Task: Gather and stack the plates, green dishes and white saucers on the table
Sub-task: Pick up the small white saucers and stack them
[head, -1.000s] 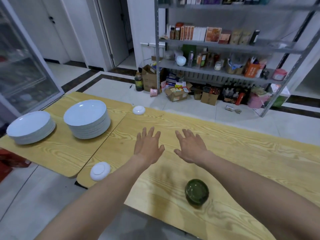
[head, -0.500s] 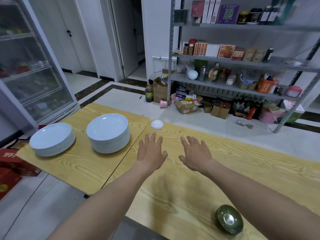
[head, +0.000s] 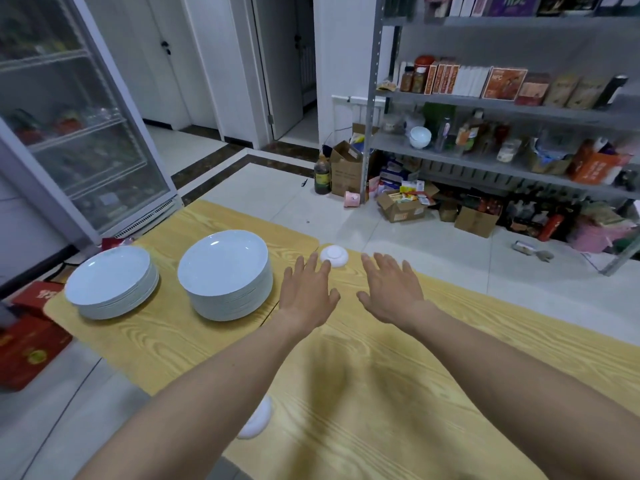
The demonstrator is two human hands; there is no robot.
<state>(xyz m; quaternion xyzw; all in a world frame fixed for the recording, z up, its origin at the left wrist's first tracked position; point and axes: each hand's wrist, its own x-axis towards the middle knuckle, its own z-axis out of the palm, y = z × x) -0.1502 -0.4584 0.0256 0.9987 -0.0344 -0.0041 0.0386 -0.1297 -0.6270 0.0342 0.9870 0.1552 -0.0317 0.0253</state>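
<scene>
Both hands — left hand (head: 306, 296), right hand (head: 393, 293) — hover flat and empty, fingers straight; a white saucer (head: 334, 256) sits just beyond the fingertips, plate stacks (head: 225, 271) to their left.

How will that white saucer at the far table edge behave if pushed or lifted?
The white saucer looks glossy, so probably slippery and breakable. It seems to lie upside down, so it should slide, not roll. It sits at the far edge of the table, so a forward push may drop it.
</scene>
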